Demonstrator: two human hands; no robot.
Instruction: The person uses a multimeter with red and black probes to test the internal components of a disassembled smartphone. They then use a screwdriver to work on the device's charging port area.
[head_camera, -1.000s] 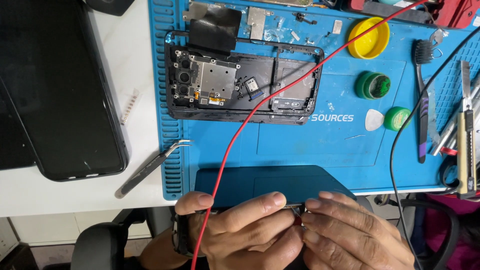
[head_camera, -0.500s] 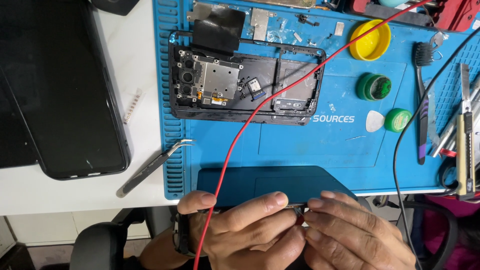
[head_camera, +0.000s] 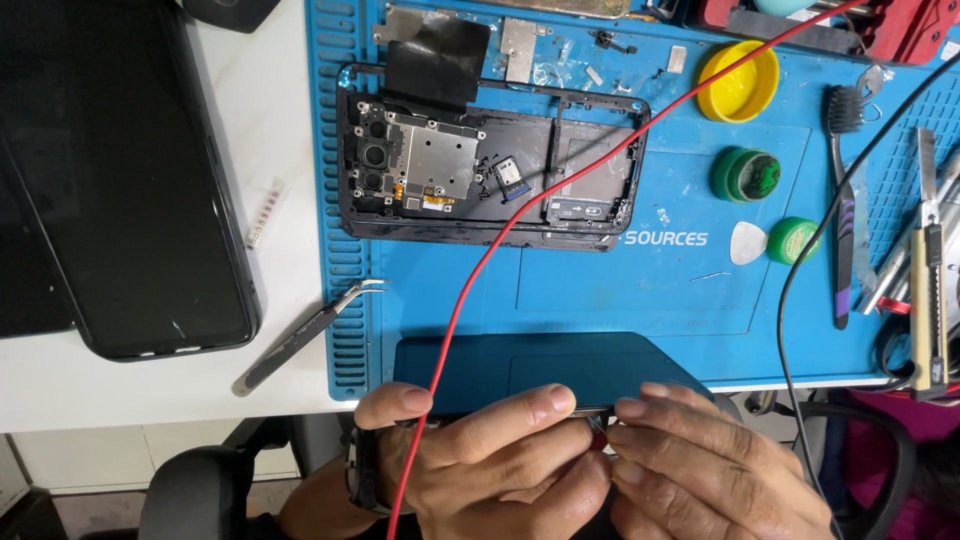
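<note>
Both hands, left hand (head_camera: 480, 455) and right hand (head_camera: 715, 470), pinch the thin, stiff, likely fragile dark-teal panel (head_camera: 560, 368) by its 6 o'clock edge, fingertips nearly meeting

Was a white workbench (head_camera: 280, 150), bearing a blue repair mat (head_camera: 600, 300), black phone (head_camera: 120, 190) and tweezers (head_camera: 305, 335).

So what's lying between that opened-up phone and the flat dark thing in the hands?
In the head view, only bare blue mat separates the opened phone from the dark panel, apart from the red wire crossing it diagonally.
</note>
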